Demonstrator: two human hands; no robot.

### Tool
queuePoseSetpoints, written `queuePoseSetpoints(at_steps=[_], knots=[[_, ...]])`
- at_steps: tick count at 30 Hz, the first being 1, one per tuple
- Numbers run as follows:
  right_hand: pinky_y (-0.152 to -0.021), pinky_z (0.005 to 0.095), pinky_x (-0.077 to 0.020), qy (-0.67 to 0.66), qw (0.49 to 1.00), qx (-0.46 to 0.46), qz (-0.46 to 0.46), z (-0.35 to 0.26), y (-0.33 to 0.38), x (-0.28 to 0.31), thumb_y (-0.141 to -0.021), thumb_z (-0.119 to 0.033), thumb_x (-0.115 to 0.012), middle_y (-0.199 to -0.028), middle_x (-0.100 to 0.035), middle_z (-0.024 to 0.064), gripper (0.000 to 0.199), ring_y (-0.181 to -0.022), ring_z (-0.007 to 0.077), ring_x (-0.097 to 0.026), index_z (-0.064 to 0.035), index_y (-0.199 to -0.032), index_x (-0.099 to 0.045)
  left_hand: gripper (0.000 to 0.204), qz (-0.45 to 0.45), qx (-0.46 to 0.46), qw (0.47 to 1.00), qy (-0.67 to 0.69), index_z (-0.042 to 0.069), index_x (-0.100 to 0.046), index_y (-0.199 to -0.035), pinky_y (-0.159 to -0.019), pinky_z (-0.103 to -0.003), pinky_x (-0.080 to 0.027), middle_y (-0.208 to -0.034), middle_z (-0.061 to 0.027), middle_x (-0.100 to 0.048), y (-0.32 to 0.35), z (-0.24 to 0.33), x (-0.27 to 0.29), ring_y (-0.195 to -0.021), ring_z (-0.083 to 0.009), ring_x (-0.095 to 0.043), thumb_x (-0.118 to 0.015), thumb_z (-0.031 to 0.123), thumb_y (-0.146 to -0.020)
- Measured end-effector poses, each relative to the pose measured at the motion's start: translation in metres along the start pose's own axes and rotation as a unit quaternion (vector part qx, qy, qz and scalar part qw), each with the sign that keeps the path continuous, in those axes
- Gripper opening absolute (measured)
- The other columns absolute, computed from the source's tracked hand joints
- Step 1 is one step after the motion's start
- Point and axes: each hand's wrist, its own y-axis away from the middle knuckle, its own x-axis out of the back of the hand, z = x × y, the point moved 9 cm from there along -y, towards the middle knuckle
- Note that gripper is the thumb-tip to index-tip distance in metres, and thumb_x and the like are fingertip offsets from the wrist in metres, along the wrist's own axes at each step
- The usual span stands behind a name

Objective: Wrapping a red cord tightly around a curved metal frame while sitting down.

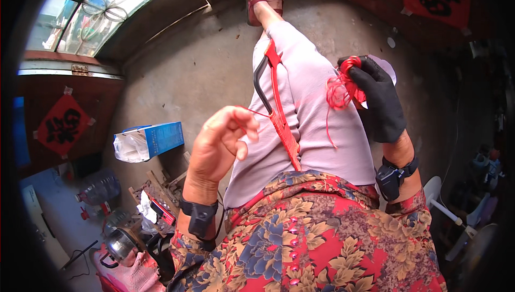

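Across my lap lies a curved black rod joined to a flat red strip. Its near part is wrapped tightly in red cord. My bare left hand is left of it with fingers curled, and a thin line of red cord runs from the fingers to the top of the wrapping. My right hand, in a black glove, is closed on a loose bundle of red cord above my right thigh. One loose end hangs down over the trousers. What lies inside the gloved palm is hidden.
On the concrete floor left stands a blue box with a clear plastic bag. Nearer are a large plastic bottle, a metal kettle and a small wooden stool. A white fan stands at the right.
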Motion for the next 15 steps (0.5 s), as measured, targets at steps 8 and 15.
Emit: queuePoseSetpoints(at_steps=[8,15], knots=[[-0.073,0.0249,-0.0495,0.133,0.984,0.037,-0.109,0.027,-0.010,-0.090,-0.084,-0.017,-0.065,-0.089,-0.067,0.0067,0.025,-0.081,0.0121,-0.064,-0.0001,-0.102,-0.063,0.035,0.101,-0.031,0.984,-0.142,0.000,-0.053,-0.126,-0.066,-0.024,-0.052,-0.121,-0.0082,-0.058,-0.020,-0.017,0.014,-0.100,-0.0146,-0.059,-0.056,0.013,-0.093],[-0.075,0.0275,-0.0542,0.020,0.989,-0.024,-0.147,0.034,0.007,-0.101,-0.089,-0.015,-0.058,-0.105,-0.061,0.0103,0.036,-0.089,0.0163,-0.064,-0.0005,-0.121,-0.051,0.024,0.107,0.019,0.983,-0.151,0.004,-0.058,-0.115,-0.057,-0.021,-0.051,-0.104,-0.0060,-0.065,-0.030,-0.035,0.023,-0.081,-0.0098,-0.059,-0.055,0.014,-0.094]])
